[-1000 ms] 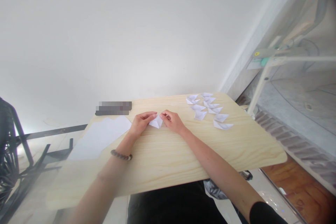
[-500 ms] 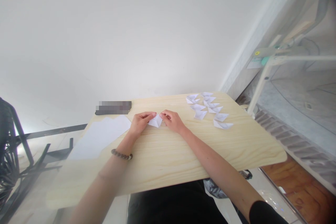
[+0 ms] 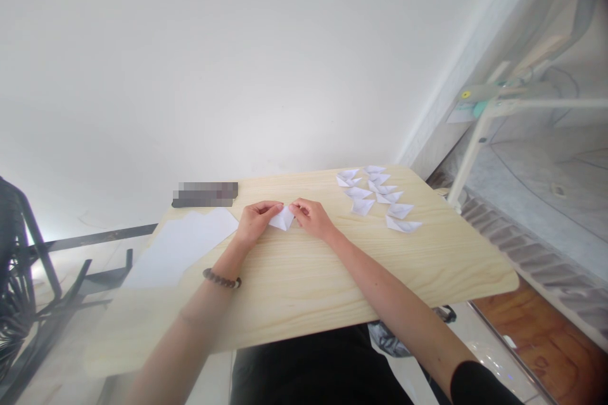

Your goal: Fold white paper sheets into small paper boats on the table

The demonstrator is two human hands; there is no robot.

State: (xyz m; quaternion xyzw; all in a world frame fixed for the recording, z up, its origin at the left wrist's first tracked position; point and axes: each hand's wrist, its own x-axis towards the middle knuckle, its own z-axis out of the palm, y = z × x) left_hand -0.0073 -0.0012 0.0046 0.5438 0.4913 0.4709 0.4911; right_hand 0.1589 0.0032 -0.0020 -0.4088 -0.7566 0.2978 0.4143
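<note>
A small piece of folded white paper (image 3: 284,219) is held between my two hands over the middle of the table. My left hand (image 3: 256,221) pinches its left side, thumb on top near the upper edge. On the other side, my right hand (image 3: 311,216) grips the upper right corner between thumb and fingertips. Parts of the paper are hidden behind the fingers. Several finished-looking folded paper boats (image 3: 360,205) stand in loose rows to the right of my right hand. Left of my left hand lie overlapping sheets of white paper (image 3: 175,243).
A dark, pixelated object (image 3: 205,196) lies at the table's back left. The light wooden table (image 3: 294,297) stands against a white wall (image 3: 285,63). A white metal frame (image 3: 475,152) rises past its right side; a black chair (image 3: 23,266) is at far left.
Almost nothing differs. Both hands keep their grip on the folded paper, with only a very slight shift of the left wrist.
</note>
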